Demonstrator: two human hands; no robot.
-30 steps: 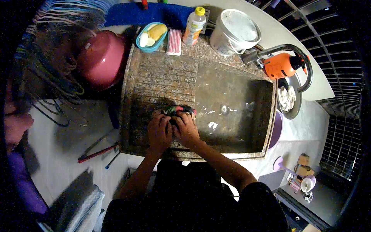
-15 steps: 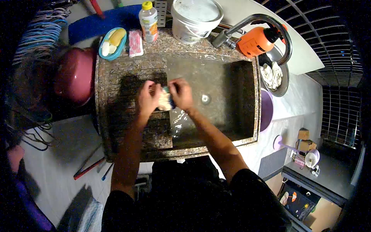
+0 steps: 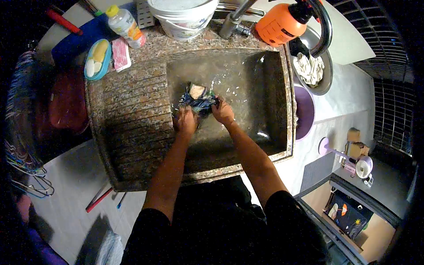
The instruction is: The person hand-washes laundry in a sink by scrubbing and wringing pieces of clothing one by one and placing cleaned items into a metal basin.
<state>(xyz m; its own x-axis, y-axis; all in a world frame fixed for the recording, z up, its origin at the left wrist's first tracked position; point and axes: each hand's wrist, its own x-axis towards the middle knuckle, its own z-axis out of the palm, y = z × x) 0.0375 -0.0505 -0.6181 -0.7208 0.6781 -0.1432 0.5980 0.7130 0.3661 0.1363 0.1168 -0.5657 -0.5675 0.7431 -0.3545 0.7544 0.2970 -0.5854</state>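
Note:
A wet, dark blue patterned cloth (image 3: 201, 104) with a beige patch lies in the water of the stone sink (image 3: 289, 101), bunched up. My left hand (image 3: 187, 120) grips its lower left side, fingers partly hidden by cloth and water. On its right end my right hand (image 3: 224, 111) pinches the fabric. Left of the basin is the ribbed stone washboard (image 3: 132, 99), close beside my left hand. Ripples and splashes surround the cloth.
Along the back ledge stand a blue soap dish (image 3: 98, 59), a pink-and-white brush (image 3: 121, 54), a yellow-capped bottle (image 3: 126, 27), a white bucket (image 3: 183, 20), a tap (image 3: 229, 26) and an orange spray bottle (image 3: 280, 26). A metal bowl (image 3: 324, 79) with white cloth and a purple tub (image 3: 304, 112) sit right.
Both hands have moved from the washboard's edge into the basin with the cloth. It was bunched between them and is now spread wider in the water. The head view has shifted.

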